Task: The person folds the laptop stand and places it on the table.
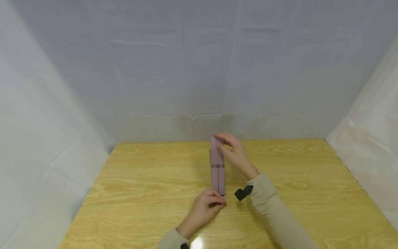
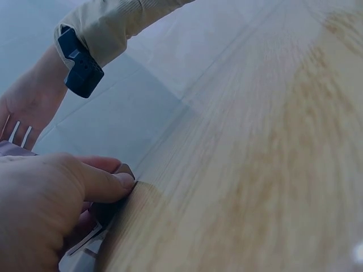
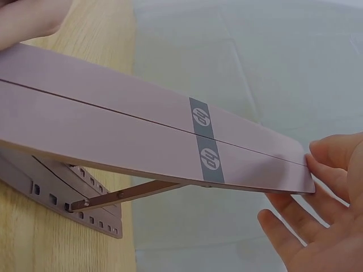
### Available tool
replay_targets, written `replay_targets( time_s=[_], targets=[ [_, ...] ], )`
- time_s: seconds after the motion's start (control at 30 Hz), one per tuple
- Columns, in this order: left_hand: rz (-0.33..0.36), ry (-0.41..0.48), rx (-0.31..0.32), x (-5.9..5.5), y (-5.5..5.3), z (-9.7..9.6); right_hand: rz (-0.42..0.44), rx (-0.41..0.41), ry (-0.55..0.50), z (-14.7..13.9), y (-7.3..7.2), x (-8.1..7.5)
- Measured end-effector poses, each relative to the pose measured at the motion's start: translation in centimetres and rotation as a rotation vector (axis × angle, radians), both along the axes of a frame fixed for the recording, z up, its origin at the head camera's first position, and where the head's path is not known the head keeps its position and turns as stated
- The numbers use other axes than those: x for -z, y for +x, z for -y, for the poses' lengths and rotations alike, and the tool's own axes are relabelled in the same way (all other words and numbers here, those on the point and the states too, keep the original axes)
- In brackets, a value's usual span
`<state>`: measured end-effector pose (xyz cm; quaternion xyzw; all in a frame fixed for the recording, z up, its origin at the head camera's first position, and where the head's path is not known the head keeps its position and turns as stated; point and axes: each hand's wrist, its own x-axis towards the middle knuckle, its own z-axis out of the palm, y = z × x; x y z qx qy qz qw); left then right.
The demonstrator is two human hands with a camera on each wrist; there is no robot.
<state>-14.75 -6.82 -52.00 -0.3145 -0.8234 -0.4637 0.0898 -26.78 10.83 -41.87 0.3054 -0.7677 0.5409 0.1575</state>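
A folding laptop stand (image 1: 214, 180), pale purple with two HP logos in a dark band, stands near the table's middle. Its long top plate (image 3: 113, 119) slopes upward, split by a lengthwise seam. Below it, a thin support leg (image 3: 136, 192) meets a slotted base (image 3: 48, 184) on the wood. My left hand (image 1: 203, 207) pinches the low near end between thumb and fingers; in the left wrist view that hand (image 2: 39, 204) partly hides the end piece. At the raised far end, my right hand (image 1: 237, 155) holds the tip, thumb and fingers on opposite sides.
The stand rests on a light wooden table (image 1: 140, 180). A pale sheet (image 1: 155, 76) hangs behind the table's back edge, with more sheeting on both sides. A black wrist camera (image 1: 243, 193) juts from the right sleeve, close to the stand.
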Motion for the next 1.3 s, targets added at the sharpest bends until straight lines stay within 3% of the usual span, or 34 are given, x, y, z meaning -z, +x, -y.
replay_targets(
  time_s=[0.2, 0.43, 0.77, 0.93, 1.17, 1.3],
  targets=[
    [-0.014, -0.015, 0.002, -0.2, 0.1, 0.0, 0.004, 0.014, -0.014, -0.1, 0.3, -0.3],
    [-0.026, -0.004, 0.021, -0.4, 0.2, 0.2, 0.006, 0.021, -0.029, 0.1, 2.8, -3.3],
    [-0.078, 0.017, 0.043, -0.3, 0.0, 0.7, -0.034, 0.034, -0.041, -0.1, 3.1, -3.2],
    [-0.056, 0.026, 0.051, -0.2, 0.1, 0.8, -0.014, 0.059, -0.039, -0.3, 3.5, -3.3],
    [-0.108, 0.027, 0.058, 0.0, -0.2, 1.0, 0.033, 0.078, -0.044, -0.5, 3.9, -3.6],
    [-0.092, 0.023, 0.070, 0.0, -0.2, 1.3, 0.039, 0.092, -0.057, -0.7, 2.9, -2.3]
  ],
)
